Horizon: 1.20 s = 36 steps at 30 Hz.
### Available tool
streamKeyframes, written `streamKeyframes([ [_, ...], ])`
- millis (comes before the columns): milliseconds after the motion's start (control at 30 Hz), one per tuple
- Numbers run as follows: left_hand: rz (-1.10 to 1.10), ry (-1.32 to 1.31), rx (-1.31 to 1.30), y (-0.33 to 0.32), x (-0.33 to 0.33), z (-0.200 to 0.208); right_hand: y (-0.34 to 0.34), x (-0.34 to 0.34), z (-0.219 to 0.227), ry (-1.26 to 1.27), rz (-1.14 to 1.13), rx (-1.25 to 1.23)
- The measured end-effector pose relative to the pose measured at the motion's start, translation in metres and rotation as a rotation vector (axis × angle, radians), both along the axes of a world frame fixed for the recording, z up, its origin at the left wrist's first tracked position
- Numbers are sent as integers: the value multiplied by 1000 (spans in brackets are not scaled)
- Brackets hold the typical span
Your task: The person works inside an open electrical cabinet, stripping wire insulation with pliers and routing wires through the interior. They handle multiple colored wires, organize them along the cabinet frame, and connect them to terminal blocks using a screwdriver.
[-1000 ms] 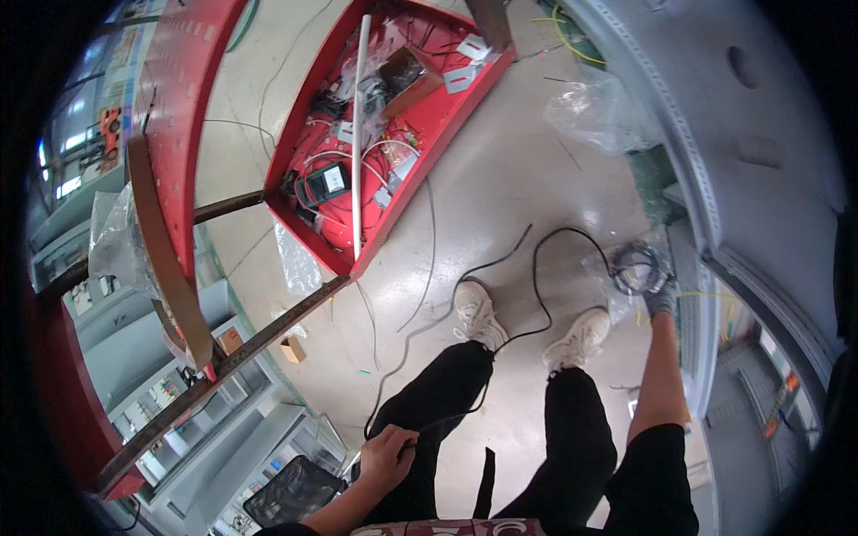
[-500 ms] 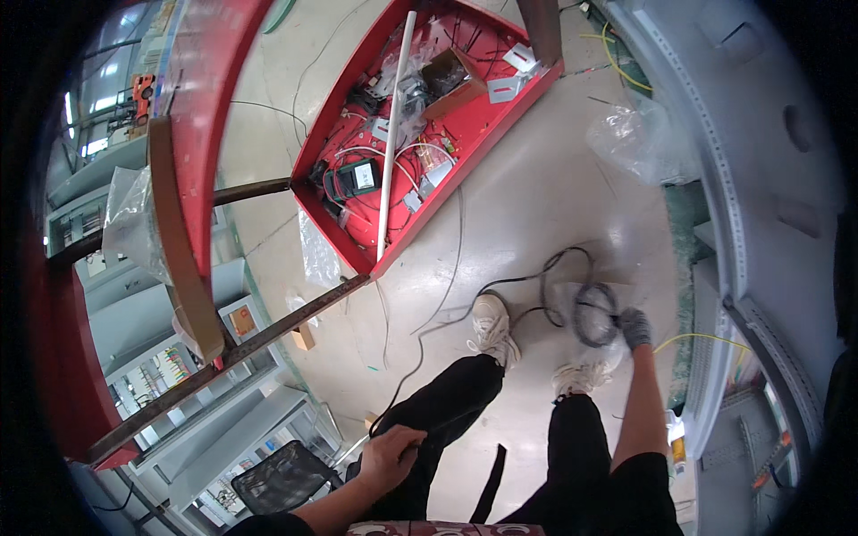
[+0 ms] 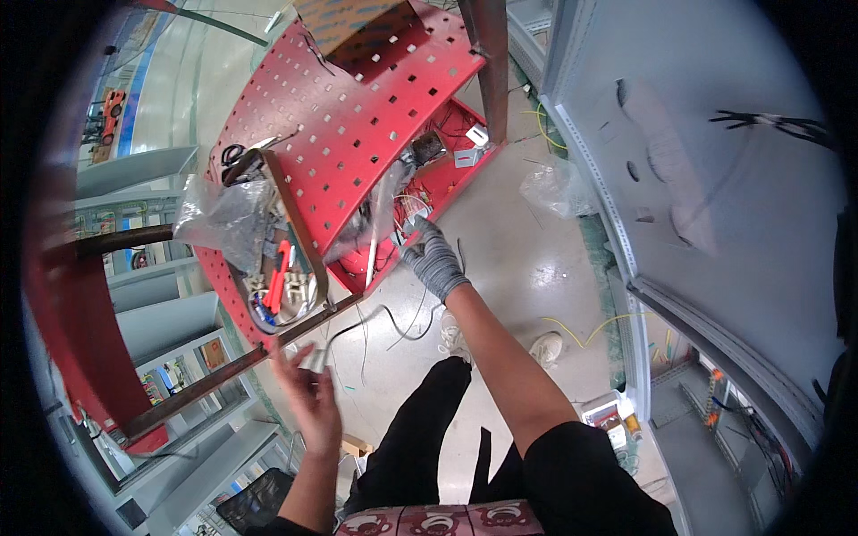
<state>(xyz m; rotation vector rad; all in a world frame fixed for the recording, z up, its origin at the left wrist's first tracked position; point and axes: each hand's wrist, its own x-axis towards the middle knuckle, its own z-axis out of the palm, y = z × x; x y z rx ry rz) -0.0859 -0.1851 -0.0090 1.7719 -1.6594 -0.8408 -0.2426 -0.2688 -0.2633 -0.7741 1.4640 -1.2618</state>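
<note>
My bare left hand is raised beside the rusty steel rail, its fingers spread and slightly smeared by motion. Close to its fingertips lies a small pale grey piece, where a black cable ends; I cannot tell whether the hand touches them. In a grey knitted glove, my right hand reaches over the front edge of the red tray. Its fingers are bent and blurred against the tray's contents, so their grip cannot be made out. Inside the tray are a white tube and loose wires.
Above the tray sits a red perforated shelf with a cardboard box. An open bin holds a red-handled tool and small parts. The rusty rail crosses at left; a grey cabinet stands at right.
My view has shifted and the perforated shelf shows. My right hand has gone from the cable coil on the floor to the tray; my left has risen toward the rail. The coil is no longer seen there.
</note>
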Motion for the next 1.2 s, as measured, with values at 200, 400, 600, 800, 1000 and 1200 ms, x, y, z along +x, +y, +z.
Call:
streamKeyframes([
  [200, 61, 548, 653, 76, -29, 50, 125, -27, 119, -197, 202, 143],
  [400, -380, 603, 494, 94, -110, 146, 251, -45, 313, -282, 84, 43],
  [600, -832, 654, 250, 93, -151, 226, 278, -67, 424, -178, -236, -312],
  [800, -1416, 811, 179, 119, -218, 273, 344, -99, 511, -113, -629, -224],
  [1000, -1607, 899, 368, 184, -293, 326, 434, -145, 579, 82, -872, -224],
  [1200, -1510, 790, -335, 227, -423, 375, 524, -228, 597, 210, -1047, -402],
])
